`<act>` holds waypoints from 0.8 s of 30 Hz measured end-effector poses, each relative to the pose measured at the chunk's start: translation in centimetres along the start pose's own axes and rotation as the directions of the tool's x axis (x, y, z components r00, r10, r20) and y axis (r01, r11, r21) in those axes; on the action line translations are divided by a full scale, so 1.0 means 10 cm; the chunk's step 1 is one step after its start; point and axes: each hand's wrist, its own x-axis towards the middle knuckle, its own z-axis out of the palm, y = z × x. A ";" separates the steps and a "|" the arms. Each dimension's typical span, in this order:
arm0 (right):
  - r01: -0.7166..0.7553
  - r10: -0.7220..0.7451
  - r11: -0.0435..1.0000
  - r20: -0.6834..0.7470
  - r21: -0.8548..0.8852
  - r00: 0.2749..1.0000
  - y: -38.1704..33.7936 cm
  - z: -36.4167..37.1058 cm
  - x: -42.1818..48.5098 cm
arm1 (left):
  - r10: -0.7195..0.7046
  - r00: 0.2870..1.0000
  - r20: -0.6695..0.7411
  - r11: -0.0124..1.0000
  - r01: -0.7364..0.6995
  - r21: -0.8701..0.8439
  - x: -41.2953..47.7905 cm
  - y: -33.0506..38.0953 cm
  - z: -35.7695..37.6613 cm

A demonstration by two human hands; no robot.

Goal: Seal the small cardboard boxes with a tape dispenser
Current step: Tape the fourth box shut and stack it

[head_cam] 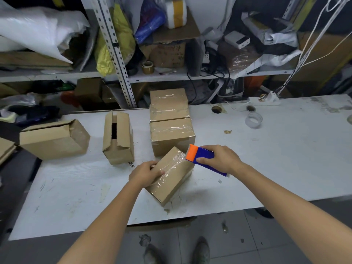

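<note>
A packing and stock room: slotted-steel shelves [162, 76] at twelve o'clock, crammed with bags [38, 31], cartons [168, 54] and a tape roll [147, 67]; cardboard boxes [172, 135] crowd a scuffed white tabletop [276, 159].

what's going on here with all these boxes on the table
A person is taping a small cardboard box on the table. The left hand holds it steady; the right hand grips the blue and orange tape dispenser at its far end. Two taped boxes sit behind it, two open boxes wait to the left.
</note>
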 end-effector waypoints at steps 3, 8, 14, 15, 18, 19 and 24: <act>0.007 -0.007 1.000 -0.005 -0.001 1.000 -0.06 0.00 0.01 | -0.027 0.999 0.047 0.998 0.030 -0.060 -0.03 0.02 0.04; 0.010 -0.010 1.000 -0.009 -0.013 1.000 -0.12 -0.02 0.01 | -0.105 0.980 0.168 0.923 0.159 -0.352 -0.10 0.04 0.21; 0.007 -0.007 1.000 -0.012 -0.012 1.000 -0.12 -0.08 -0.03 | -0.156 0.957 0.245 0.780 0.272 -0.564 -0.22 0.10 0.36; 0.009 -0.009 1.000 -0.007 -0.010 1.000 -0.12 -0.09 -0.04 | -0.156 0.955 0.251 0.773 0.276 -0.571 -0.22 0.10 0.37; 0.025 -0.024 1.000 0.024 -0.017 0.999 -0.13 -0.10 -0.07 | -0.164 0.950 0.264 0.765 0.292 -0.574 -0.21 0.08 0.39; 0.035 -0.034 0.999 0.039 -0.022 0.999 -0.14 -0.11 -0.08 | -0.164 0.950 0.267 0.767 0.293 -0.571 -0.21 0.08 0.38; 0.123 -0.120 0.992 0.092 -0.036 0.989 -0.25 -0.24 -0.13 | -0.040 0.999 -0.003 0.867 0.034 -0.496 -0.24 0.24 0.03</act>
